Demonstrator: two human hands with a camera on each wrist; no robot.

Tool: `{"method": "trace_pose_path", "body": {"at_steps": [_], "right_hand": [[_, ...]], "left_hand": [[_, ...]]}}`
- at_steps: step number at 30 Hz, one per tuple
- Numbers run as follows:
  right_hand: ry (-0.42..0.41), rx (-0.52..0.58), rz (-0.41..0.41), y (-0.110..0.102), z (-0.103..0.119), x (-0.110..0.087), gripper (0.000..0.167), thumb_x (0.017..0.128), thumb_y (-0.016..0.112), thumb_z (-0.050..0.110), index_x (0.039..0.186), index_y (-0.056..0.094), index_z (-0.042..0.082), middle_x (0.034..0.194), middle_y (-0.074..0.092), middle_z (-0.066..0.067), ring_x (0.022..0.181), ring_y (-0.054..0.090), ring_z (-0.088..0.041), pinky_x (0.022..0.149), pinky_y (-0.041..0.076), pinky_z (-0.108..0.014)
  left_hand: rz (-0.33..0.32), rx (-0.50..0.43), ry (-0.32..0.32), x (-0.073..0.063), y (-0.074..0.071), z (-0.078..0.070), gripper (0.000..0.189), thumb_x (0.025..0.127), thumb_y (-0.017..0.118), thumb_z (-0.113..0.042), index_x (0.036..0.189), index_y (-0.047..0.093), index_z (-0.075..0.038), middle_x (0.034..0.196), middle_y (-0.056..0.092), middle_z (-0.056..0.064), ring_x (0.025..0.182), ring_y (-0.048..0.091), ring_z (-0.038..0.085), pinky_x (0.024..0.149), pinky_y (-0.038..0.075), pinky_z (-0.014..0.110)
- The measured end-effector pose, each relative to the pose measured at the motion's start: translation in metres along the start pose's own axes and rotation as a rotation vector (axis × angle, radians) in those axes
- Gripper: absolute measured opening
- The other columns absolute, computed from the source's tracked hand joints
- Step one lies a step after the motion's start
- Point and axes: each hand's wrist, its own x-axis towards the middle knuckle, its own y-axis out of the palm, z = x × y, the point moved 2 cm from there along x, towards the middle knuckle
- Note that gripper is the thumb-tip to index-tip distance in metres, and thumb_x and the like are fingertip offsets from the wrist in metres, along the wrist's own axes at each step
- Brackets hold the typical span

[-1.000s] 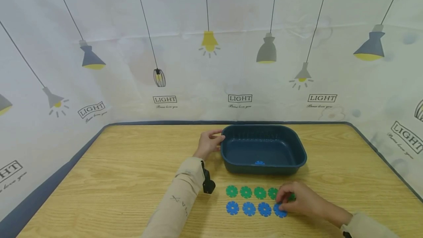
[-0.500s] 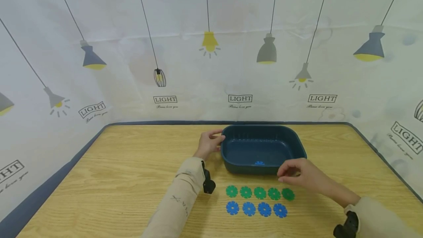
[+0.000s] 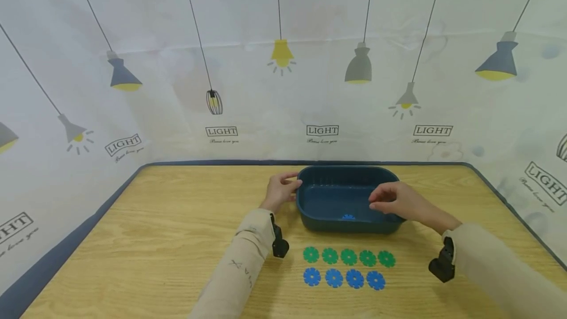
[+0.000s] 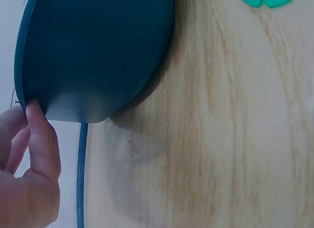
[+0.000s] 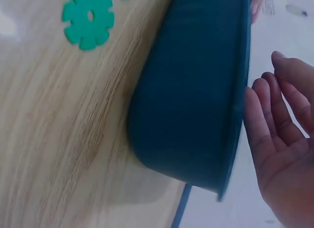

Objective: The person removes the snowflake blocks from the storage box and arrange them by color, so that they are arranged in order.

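Observation:
A dark blue rectangular plastic basin (image 3: pixel 328 224) stands at the back of the table, with part of a blue notched disc (image 3: pixel 348 217) showing inside. My left hand (image 3: pixel 278 192) pinches the basin's left rim between thumb and fingers. Over the basin's right end hovers my right hand (image 3: pixel 403 203), its fingers loosely bent. The right wrist view shows that hand (image 5: pixel 289 144) beside the rim, with nothing seen between thumb and fingertips. In front of the basin lie a row of green notched discs (image 3: pixel 348 256) and a row of blue notched discs (image 3: pixel 355 278).
The wooden table (image 3: pixel 177 230) extends to both sides of the basin and discs. Behind it hangs a white cloth (image 3: pixel 248 78) printed with lamps, close to the basin's far side.
My right hand has left the rightmost blue disc of the front row and moved up and away, over the basin. The left hand stays on the rim. The discs keep their places.

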Motion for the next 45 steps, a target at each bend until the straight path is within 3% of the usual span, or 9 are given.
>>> {"method": "trace_pose_path", "body": {"at_steps": [3,10,20,32,39,45], "right_hand": [[0.031,-0.007,0.027,0.002,-0.009,0.009,0.025,0.084,0.062,0.016,0.098,0.059,-0.005,0.086,0.061,-0.007,0.071,0.058,-0.024,0.060,0.050,-0.030],[0.003,-0.029,0.120,0.013,-0.023,0.028,0.027,0.083,0.063,0.013,0.098,0.058,-0.008,0.087,0.061,-0.007,0.074,0.058,-0.015,0.062,0.049,-0.028],[0.058,0.022,0.244,0.029,-0.024,0.037,0.025,0.080,0.063,0.003,0.100,0.056,-0.010,0.085,0.060,-0.009,0.078,0.058,-0.019,0.064,0.049,-0.026],[0.144,-0.059,0.297,0.027,-0.024,0.039,0.022,0.078,0.063,-0.001,0.099,0.058,-0.006,0.089,0.059,-0.008,0.082,0.057,-0.018,0.068,0.049,-0.028],[0.215,-0.072,0.282,0.020,-0.026,0.033,0.021,0.077,0.065,0.001,0.097,0.059,-0.005,0.084,0.058,-0.006,0.074,0.055,-0.014,0.063,0.048,-0.028],[0.251,-0.092,0.312,0.016,-0.027,0.033,0.010,0.078,0.061,-0.002,0.089,0.061,-0.003,0.078,0.057,-0.005,0.068,0.051,-0.013,0.060,0.045,-0.027]], "left_hand": [[0.003,0.003,-0.001,0.000,0.000,-0.001,0.032,0.084,0.061,-0.010,0.116,0.059,-0.008,0.095,0.061,0.014,0.076,0.062,0.020,0.063,0.053,0.033],[0.006,0.003,0.004,0.001,-0.001,-0.001,0.032,0.084,0.061,-0.011,0.116,0.059,-0.008,0.096,0.061,0.014,0.082,0.062,0.025,0.063,0.053,0.033],[0.017,-0.007,-0.008,0.000,-0.001,0.001,0.033,0.084,0.061,-0.010,0.117,0.059,-0.007,0.096,0.061,0.014,0.084,0.062,0.029,0.057,0.052,0.027],[0.015,-0.008,-0.007,0.003,-0.002,0.001,0.033,0.084,0.061,-0.011,0.116,0.059,-0.007,0.094,0.061,0.013,0.085,0.061,0.031,0.052,0.050,0.023],[0.017,-0.007,-0.001,0.002,-0.001,0.002,0.032,0.084,0.061,-0.011,0.116,0.059,-0.008,0.093,0.061,0.013,0.083,0.062,0.029,0.055,0.051,0.026],[0.021,-0.002,0.005,0.001,-0.001,0.001,0.032,0.084,0.061,-0.011,0.116,0.059,-0.008,0.094,0.061,0.013,0.081,0.062,0.028,0.058,0.052,0.029]]}}
